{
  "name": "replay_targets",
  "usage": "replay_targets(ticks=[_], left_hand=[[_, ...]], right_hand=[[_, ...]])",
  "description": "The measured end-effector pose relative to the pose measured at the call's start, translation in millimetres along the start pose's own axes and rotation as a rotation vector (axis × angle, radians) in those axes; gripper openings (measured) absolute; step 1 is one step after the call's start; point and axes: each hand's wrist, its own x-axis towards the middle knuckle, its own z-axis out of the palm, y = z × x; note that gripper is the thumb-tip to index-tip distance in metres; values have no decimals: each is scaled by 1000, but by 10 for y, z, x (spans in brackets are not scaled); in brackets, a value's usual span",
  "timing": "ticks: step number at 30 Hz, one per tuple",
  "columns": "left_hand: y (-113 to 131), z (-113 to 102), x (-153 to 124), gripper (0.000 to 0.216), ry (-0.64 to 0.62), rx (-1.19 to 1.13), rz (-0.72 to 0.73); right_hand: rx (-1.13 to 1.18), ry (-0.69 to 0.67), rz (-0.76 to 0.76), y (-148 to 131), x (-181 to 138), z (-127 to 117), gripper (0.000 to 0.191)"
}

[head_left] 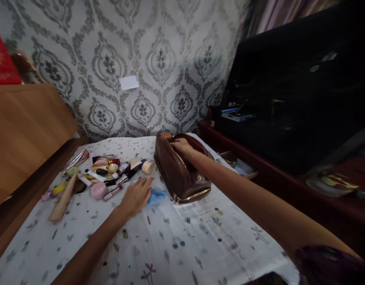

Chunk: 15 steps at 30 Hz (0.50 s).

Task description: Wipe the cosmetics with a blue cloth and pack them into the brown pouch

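Observation:
A brown leather bag [170,166] with gold zippers stands unzipped on the patterned white cloth. My right hand [182,145] reaches into its top opening; the fingers are hidden inside, so what they touch does not show. On the cloth to the left of the bag lies my left hand [137,196], palm down with the fingers stretched out. A crumpled blue cloth or wipe [156,196] sits beside it, by the fingers. Beyond that hand is a heap of cosmetics, with a pink round jar [98,190], a beige tube [63,200] and a cream-capped bottle [147,166].
A wooden cabinet [28,126] borders the left side, with a red bag [2,59] on top. Patterned wallpaper [158,59] rises behind. At right are a large dark screen [289,91] and a dark red stand with an open drawer [244,170].

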Motion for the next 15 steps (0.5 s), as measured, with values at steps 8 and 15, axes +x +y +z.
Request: replay_targets(ticks=[8, 15], left_hand=[[-246, 146, -187, 27, -1, -44, -58], [-288, 185, -251, 26, 27, -72, -23]], right_hand=[[-50, -43, -499, -797, -910, 212, 22], [-270, -214, -501, -28, -1268, 1053, 37]])
